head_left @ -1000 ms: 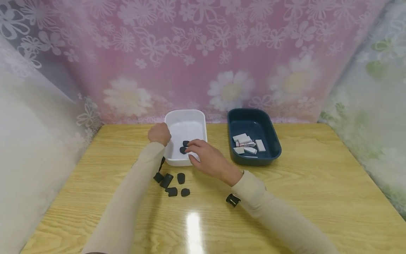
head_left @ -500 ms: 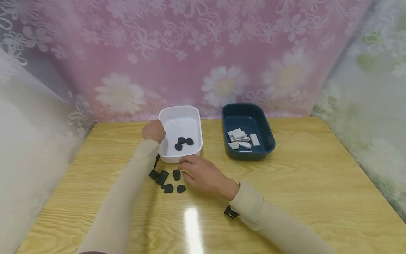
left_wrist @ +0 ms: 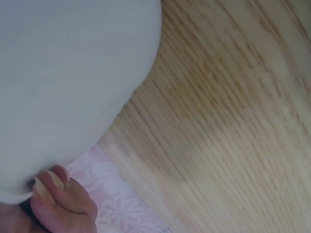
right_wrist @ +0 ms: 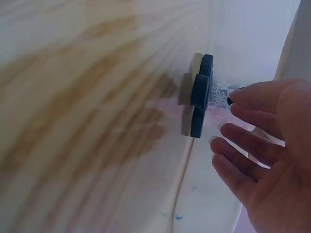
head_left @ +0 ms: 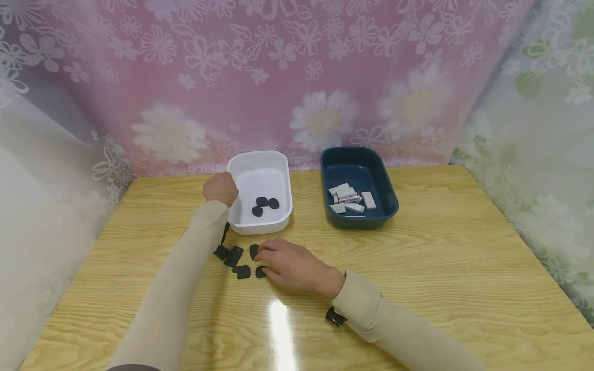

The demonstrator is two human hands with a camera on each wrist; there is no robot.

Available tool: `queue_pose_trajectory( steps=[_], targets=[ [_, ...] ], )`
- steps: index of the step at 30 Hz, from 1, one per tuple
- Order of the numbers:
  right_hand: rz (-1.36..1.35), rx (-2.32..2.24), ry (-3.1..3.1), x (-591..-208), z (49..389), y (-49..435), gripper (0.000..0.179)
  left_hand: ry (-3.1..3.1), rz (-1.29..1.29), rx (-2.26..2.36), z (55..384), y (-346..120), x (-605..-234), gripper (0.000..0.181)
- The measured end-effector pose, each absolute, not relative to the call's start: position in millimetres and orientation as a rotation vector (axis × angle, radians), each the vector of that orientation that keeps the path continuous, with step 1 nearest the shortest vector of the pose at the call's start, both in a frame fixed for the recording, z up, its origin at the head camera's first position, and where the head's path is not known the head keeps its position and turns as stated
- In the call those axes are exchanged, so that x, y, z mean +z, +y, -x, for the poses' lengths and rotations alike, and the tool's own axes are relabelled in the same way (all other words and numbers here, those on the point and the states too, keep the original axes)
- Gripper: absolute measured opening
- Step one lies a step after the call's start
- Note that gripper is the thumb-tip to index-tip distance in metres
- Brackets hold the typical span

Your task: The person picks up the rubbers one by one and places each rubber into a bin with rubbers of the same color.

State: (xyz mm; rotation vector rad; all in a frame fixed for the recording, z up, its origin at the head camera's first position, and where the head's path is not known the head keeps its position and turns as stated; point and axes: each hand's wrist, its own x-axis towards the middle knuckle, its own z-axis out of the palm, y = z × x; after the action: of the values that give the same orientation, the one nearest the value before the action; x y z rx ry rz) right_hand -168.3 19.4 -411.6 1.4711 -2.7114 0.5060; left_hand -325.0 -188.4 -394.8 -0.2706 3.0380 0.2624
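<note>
My left hand grips the left rim of the white plastic basin; in the left wrist view its fingers curl over that rim. Three black rounded pieces lie inside. In front of the basin, my right hand is low over the table, fingers loosely extended. Its fingertips overlap an upper black piece and a lower black piece. The right wrist view shows a small dark edge at the thumb and index tips. A notched black piece lies just left.
Two thicker black blocks lie beside the left forearm, near a thin black strip. A dark blue basin at the right holds several white blocks and a printed tube. A floral curtain hangs behind the table.
My right hand has moved out of the white basin, back toward the black pieces on the table. A third black piece now shows in the basin. My left hand stays at the rim.
</note>
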Motion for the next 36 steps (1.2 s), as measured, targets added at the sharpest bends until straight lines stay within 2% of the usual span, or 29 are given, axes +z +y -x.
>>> queue_pose_trajectory(
  steps=[8,15,36],
  targets=[
    [-1.473,0.456,-2.857,-417,170,16,0.030,3.045,0.278,0.261,327,-189,-397,0.024],
    [-1.469,0.406,-2.888,-418,170,10,0.024,3.045,0.298,0.287,328,-189,-397,0.024],
    [-1.425,0.620,-2.984,-418,172,3,0.018,3.032,0.299,0.272,327,-188,-398,0.022]
  ],
)
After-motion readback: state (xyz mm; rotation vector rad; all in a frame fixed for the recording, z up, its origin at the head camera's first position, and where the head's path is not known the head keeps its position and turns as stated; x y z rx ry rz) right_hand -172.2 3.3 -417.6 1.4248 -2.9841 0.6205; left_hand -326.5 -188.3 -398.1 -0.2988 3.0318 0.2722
